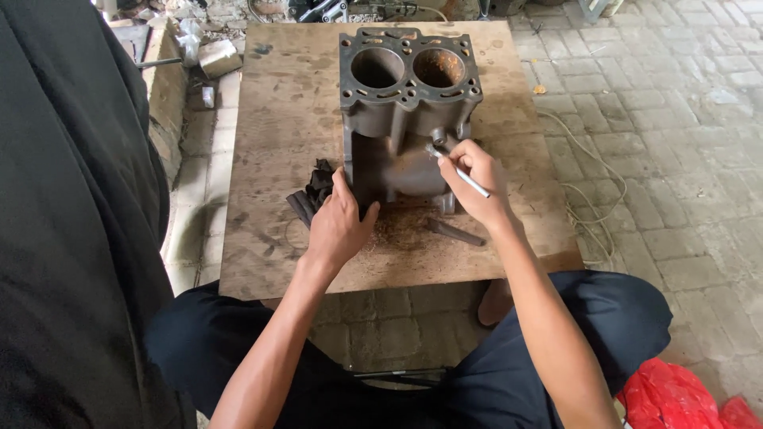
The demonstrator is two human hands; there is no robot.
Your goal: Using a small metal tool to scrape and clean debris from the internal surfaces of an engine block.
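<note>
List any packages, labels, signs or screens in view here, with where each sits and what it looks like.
Red plastic bag: bottom right corner on the paving, crumpled, glossy red, partly cut off by the frame.
Small pale box-like item: top left, beside the wooden board, greyish and scuffed; too unclear to say whether it is packaging.
No labels, signs or screens show.

dark grey engine block (409,95), rust-brown bores, red bag (675,396).
</note>
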